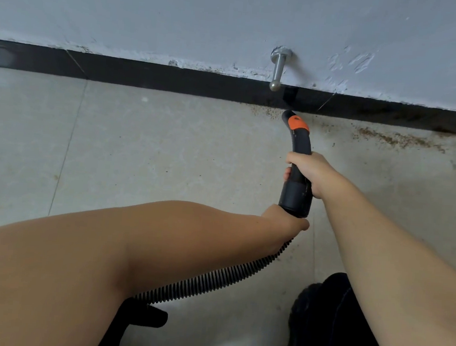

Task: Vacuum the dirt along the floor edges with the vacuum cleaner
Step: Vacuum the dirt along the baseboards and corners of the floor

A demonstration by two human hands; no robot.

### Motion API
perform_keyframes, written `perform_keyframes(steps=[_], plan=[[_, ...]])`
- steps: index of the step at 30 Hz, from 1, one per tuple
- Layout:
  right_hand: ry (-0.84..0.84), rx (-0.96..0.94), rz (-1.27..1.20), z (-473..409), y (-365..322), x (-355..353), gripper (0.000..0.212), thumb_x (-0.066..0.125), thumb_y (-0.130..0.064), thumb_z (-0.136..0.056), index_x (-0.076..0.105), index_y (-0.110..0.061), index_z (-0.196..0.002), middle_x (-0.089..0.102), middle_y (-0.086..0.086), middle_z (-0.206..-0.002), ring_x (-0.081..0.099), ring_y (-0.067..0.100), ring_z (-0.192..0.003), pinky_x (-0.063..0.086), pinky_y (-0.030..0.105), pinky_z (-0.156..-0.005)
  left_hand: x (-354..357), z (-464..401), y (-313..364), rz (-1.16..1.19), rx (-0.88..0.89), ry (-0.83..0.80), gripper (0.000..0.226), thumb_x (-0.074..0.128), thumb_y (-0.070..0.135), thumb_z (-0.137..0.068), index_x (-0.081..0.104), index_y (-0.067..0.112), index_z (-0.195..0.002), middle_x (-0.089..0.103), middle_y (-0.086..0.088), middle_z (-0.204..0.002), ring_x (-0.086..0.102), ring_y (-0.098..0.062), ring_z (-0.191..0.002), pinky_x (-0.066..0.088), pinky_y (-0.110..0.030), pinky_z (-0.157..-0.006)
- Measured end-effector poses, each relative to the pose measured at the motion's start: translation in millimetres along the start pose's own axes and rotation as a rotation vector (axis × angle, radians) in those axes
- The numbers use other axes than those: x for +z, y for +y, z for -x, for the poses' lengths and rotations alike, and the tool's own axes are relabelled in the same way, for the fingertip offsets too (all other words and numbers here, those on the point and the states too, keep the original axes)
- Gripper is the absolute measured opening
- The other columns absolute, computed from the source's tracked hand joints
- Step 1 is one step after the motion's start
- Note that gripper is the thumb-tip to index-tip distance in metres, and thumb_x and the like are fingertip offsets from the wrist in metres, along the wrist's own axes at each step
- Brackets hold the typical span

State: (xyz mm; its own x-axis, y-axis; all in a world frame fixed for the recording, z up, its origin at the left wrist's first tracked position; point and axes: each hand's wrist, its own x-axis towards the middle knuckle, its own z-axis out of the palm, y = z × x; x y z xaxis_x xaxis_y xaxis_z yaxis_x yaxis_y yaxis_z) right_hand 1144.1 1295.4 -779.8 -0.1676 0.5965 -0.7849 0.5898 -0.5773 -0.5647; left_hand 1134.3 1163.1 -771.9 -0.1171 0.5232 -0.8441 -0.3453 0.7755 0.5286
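Your right hand (305,174) grips the vacuum nozzle (297,140), fingers wrapped round it, tip at the far skirting (174,78); your left hand (286,222) clasps the hose (212,280) end. You're mid-sweep, so next, I'd say, slide right through the dirt (395,137).

The left hand's (286,222) fingers are hidden behind the black ribbed vacuum hose (220,277); the hose's lower end is concealed under the forearm.

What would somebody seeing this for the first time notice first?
Most striking is the black vacuum nozzle with an orange collar, its tip at the dark baseboard in mid-frame, gripped by the right hand while the left hand holds the ribbed hose just below. Next comes the trail of brown dirt along the floor edge to the right, then the metal door stop jutting from the wall above the nozzle.
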Motion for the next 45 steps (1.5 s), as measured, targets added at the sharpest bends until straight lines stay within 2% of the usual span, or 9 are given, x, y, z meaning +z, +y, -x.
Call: perform_keyframes(steps=[11, 17, 20, 23, 28, 31, 36, 42, 45], plan=[[-0.040, -0.033, 0.022, 7.3, -2.7, 32.9, 0.010, 0.058, -0.006, -0.083, 0.050, -0.008, -0.088, 0.059, 0.008, -0.062, 0.058, 0.017, -0.041, 0.051, 0.025, -0.047, -21.9, 1.8, -12.7, 0.033, 0.004, 0.067, 0.025, 0.065, 0.011, -0.083, 0.050, 0.012, -0.103, 0.048, -0.002, -0.071, 0.045, -0.015, -0.060, 0.039, -0.023, -0.053], [0.129, -0.011, -0.119, -3.9, -3.1, 22.7, 0.011, 0.058, -0.005, -0.083, 0.049, -0.008, -0.090, 0.057, 0.008, -0.065, 0.056, 0.018, -0.047, 0.050, 0.022, -0.043, -28.4, -8.4, 0.7, -0.052, 0.004, 0.044, 0.028, 0.067, 0.013, -0.081, 0.051, 0.013, -0.104, 0.051, -0.002, -0.072, 0.048, -0.016, -0.060, 0.041, -0.024, -0.055], [0.169, -0.003, -0.165, -8.7, -4.9, 11.7, 0.009, 0.059, -0.006, -0.084, 0.051, -0.009, -0.087, 0.058, 0.007, -0.066, 0.057, 0.016, -0.043, 0.049, 0.021, -0.039, -26.5, -13.3, 9.9, -0.084, 0.008, 0.014, 0.031, 0.068, 0.014, -0.082, 0.053, 0.012, -0.109, 0.051, -0.003, -0.073, 0.049, -0.017, -0.062, 0.043, -0.025, -0.058], [0.156, -0.017, -0.135, -10.0, -5.6, 11.7, 0.008, 0.059, -0.006, -0.084, 0.051, -0.009, -0.088, 0.059, 0.008, -0.066, 0.056, 0.014, -0.036, 0.050, 0.021, -0.041, -24.1, -13.9, 9.4, -0.075, 0.009, 0.013, 0.038, 0.067, 0.014, -0.082, 0.053, 0.010, -0.116, 0.051, -0.003, -0.075, 0.049, -0.018, -0.064, 0.043, -0.026, -0.059], [0.156, -0.060, -0.066, -6.5, 1.8, 39.8, 0.019, 0.058, -0.007, -0.082, 0.050, -0.007, -0.099, 0.059, 0.007, -0.062, 0.057, 0.017, -0.043, 0.052, 0.029, -0.053, -38.3, -11.5, -5.2, -0.047, -0.022, 0.052, 0.041, 0.067, 0.012, -0.083, 0.052, 0.008, -0.121, 0.051, -0.004, -0.077, 0.049, -0.018, -0.065, 0.043, -0.027, -0.060], [0.123, -0.089, -0.041, -1.3, 4.4, 62.0, 0.020, 0.057, -0.008, -0.081, 0.048, -0.009, -0.099, 0.058, 0.005, -0.059, 0.057, 0.017, -0.043, 0.053, 0.029, -0.053, -51.7, -8.9, -16.5, -0.027, -0.029, 0.086, 0.043, 0.066, 0.011, -0.083, 0.051, 0.007, -0.123, 0.052, -0.007, -0.085, 0.050, -0.021, -0.072, 0.042, -0.029, -0.063], [0.048, -0.107, 0.025, 8.8, 2.8, 91.8, 0.018, 0.056, -0.008, -0.082, 0.046, -0.011, -0.097, 0.058, 0.007, -0.063, 0.056, 0.017, -0.040, 0.049, 0.022, -0.043, -69.7, -1.3, -31.2, 0.027, -0.036, 0.123, 0.037, 0.063, 0.011, -0.082, 0.053, 0.007, -0.117, 0.047, -0.004, -0.074, 0.044, -0.018, -0.062, 0.039, -0.027, -0.058], [-0.017, -0.128, 0.115, 14.9, -3.2, 115.3, 0.020, 0.055, -0.007, -0.082, 0.045, -0.011, -0.100, 0.058, 0.007, -0.064, 0.056, 0.017, -0.041, 0.049, 0.024, -0.047, -83.0, 5.6, -37.7, 0.100, -0.048, 0.160, 0.023, 0.062, 0.013, -0.082, 0.049, 0.013, -0.101, 0.045, -0.002, -0.068, 0.041, -0.017, -0.056, 0.035, -0.024, -0.050], [-0.052, -0.150, 0.172, 16.9, -7.1, 126.6, 0.021, 0.055, -0.008, -0.082, 0.045, -0.011, -0.101, 0.059, 0.008, -0.063, 0.056, 0.017, -0.040, 0.049, 0.024, -0.046, -88.5, 8.7, -39.2, 0.137, -0.045, 0.181, 0.021, 0.061, 0.013, -0.082, 0.048, 0.014, -0.099, 0.044, -0.001, -0.066, 0.040, -0.016, -0.053, 0.033, -0.022, -0.048]])
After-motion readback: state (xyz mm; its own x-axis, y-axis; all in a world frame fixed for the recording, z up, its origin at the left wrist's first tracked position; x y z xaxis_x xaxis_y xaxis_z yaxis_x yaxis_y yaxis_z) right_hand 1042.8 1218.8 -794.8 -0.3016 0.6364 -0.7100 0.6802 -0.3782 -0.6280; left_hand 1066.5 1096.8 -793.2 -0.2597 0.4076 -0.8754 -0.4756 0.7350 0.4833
